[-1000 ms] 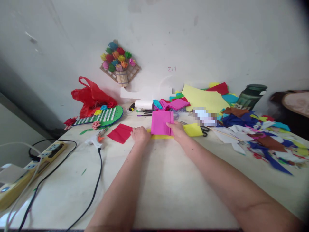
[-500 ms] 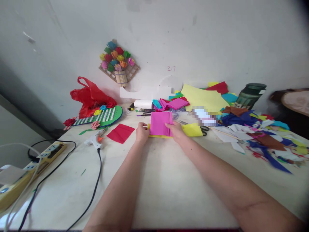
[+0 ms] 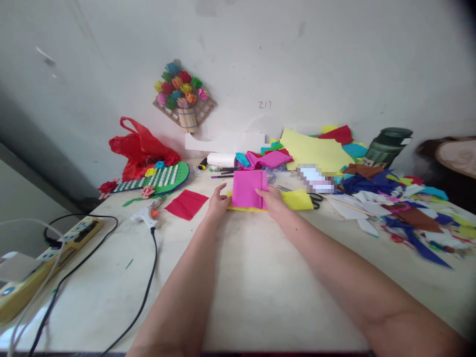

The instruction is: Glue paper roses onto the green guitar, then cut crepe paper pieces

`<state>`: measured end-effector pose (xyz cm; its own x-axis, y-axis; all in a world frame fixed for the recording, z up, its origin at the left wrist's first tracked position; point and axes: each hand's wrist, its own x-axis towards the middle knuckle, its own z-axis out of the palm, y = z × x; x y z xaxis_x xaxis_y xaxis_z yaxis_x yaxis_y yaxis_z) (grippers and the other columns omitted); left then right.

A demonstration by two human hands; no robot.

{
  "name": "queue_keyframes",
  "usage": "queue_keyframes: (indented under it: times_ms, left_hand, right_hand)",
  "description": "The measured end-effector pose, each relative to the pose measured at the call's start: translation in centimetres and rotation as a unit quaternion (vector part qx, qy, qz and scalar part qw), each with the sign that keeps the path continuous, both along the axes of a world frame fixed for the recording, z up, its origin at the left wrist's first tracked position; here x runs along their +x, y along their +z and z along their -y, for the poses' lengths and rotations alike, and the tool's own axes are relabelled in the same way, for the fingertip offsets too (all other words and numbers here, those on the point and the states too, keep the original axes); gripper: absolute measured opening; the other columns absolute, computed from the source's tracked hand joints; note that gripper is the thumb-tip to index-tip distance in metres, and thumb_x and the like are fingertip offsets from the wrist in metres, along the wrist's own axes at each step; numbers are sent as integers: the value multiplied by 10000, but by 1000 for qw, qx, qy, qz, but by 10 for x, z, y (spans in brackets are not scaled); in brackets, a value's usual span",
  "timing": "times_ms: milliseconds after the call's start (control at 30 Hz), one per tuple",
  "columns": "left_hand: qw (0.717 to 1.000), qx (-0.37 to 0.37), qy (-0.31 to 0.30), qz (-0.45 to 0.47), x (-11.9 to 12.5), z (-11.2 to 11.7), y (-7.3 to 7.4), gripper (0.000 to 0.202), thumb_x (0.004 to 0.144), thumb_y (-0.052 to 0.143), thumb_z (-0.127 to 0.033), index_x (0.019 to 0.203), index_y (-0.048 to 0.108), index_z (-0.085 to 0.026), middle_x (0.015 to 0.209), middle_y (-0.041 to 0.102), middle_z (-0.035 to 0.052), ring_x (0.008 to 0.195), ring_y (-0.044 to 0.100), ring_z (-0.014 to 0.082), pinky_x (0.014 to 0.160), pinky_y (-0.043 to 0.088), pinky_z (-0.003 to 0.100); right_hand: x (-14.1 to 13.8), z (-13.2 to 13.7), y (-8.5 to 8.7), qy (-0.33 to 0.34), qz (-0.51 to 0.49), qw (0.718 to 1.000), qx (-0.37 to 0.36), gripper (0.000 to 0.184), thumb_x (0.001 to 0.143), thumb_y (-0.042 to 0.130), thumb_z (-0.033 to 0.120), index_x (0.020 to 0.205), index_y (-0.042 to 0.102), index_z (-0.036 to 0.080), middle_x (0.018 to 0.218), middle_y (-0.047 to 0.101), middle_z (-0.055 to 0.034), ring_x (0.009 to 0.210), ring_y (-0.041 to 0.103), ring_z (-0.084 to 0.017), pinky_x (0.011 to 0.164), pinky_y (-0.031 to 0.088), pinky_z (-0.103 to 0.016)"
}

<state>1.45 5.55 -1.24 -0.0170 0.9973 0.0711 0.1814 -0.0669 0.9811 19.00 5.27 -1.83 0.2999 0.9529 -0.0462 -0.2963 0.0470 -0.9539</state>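
Observation:
A folded pink crepe paper piece (image 3: 247,189) lies over a strip of yellow crepe paper (image 3: 297,200), which sticks out on both sides and along the lower edge. My right hand (image 3: 272,199) grips the pink paper at its right side, thumb on top and the other fingers mostly hidden. At the left end of the yellow strip is my left hand (image 3: 218,199), its index finger and thumb apart, the thumb by the yellow edge. Black-handled scissors (image 3: 316,200) lie partly under the yellow paper. A red paper square (image 3: 186,204) rests left of my left hand.
At left are a glue gun (image 3: 148,217), a power strip (image 3: 74,243) with cables and a red plastic bag (image 3: 139,146). Paper scraps (image 3: 412,213) cover the right side near a green bottle (image 3: 386,148). A phone (image 3: 315,178) lies beyond the scissors.
My left hand's fingers have spread from a pinch at the yellow paper's left edge. My right hand keeps its place on the pink paper.

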Motion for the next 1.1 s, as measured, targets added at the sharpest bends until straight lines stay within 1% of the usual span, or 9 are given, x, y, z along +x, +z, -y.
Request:
queue_keyframes:
  times_ms: [167, 333, 533, 600, 667, 733, 800, 933, 1100]
  left_hand:
    - [994, -32, -80, 73, -3, 0, -2, 559, 624, 556, -89, 1173, 485, -165, 633, 544, -38, 526, 525, 86, 512, 423, 193]
    - [991, -54, -81, 87, 0, -2, -5, 340, 604, 523, -41, 923, 568, -152, 746, 625, 18, 627, 596, 122, 617, 500, 263]
    - [993, -45, -86, 65, 1, -1, -4, 286, 600, 507, -50, 844, 626, -141, 729, 658, 39, 647, 604, 148, 653, 497, 278]
    - [995, -47, -73, 49, 0, 0, -2, 288, 593, 508, -65, 835, 642, -146, 701, 657, 36, 641, 596, 150, 630, 485, 262]
    - [996, -50, -61, 46, 1, 1, 1, 264, 590, 496, -89, 800, 647, -143, 645, 639, 31, 612, 583, 149, 596, 470, 252]
    - [993, -65, -61, 82, 1, 0, 4, 222, 601, 477, -135, 755, 637, -131, 611, 622, 37, 595, 581, 160, 583, 466, 262]
    - [983, -96, -67, 142, 3, -3, 5, 214, 622, 456, -188, 734, 625, -117, 624, 627, 59, 614, 599, 184, 596, 476, 284]
    - [962, -172, -60, 201, 4, -8, 5, 258, 700, 407, -249, 734, 618, -104, 632, 632, 94, 615, 615, 196, 602, 482, 293]
    - [963, -176, -53, 199, 4, -9, 4, 330, 797, 372, -338, 735, 606, -113, 665, 635, 100, 590, 604, 173, 598, 477, 282]
  right_hand:
    - [3, 0, 1, 1, -8, 1000, 1, 192, 581, 664, 182, 768, 631, 151, 693, 688, -13, 675, 640, -175, 681, 508, -312]
    - [2, -1, 1, -3, 3, 1000, -1, 171, 599, 662, 178, 764, 629, 150, 678, 687, -9, 687, 643, -171, 693, 508, -307]
    - [11, -4, 15, 27, 13, 999, 30, 153, 648, 643, 197, 795, 644, 157, 746, 696, -16, 700, 635, -157, 693, 504, -288]
    - [19, -5, 21, 71, 28, 997, 29, 150, 656, 646, 208, 796, 654, 157, 755, 696, -24, 681, 631, -156, 669, 498, -279]
    - [28, -7, 27, 145, 55, 988, 15, 175, 650, 664, 223, 809, 664, 150, 764, 697, -40, 660, 628, -163, 639, 494, -283]
    - [35, -11, 32, 216, 88, 972, -8, 213, 628, 695, 238, 816, 670, 140, 767, 699, -60, 635, 627, -174, 607, 490, -291]
    - [40, -15, 38, 262, 120, 957, -28, 243, 596, 729, 242, 807, 674, 135, 764, 701, -72, 611, 624, -177, 571, 485, -287]
    - [43, -25, 49, 316, 180, 930, -53, 274, 545, 773, 255, 775, 689, 132, 736, 704, -80, 583, 621, -179, 505, 471, -259]
    - [38, -35, 51, 357, 216, 904, -90, 283, 518, 794, 289, 742, 703, 142, 717, 707, -75, 581, 623, -185, 504, 482, -271]
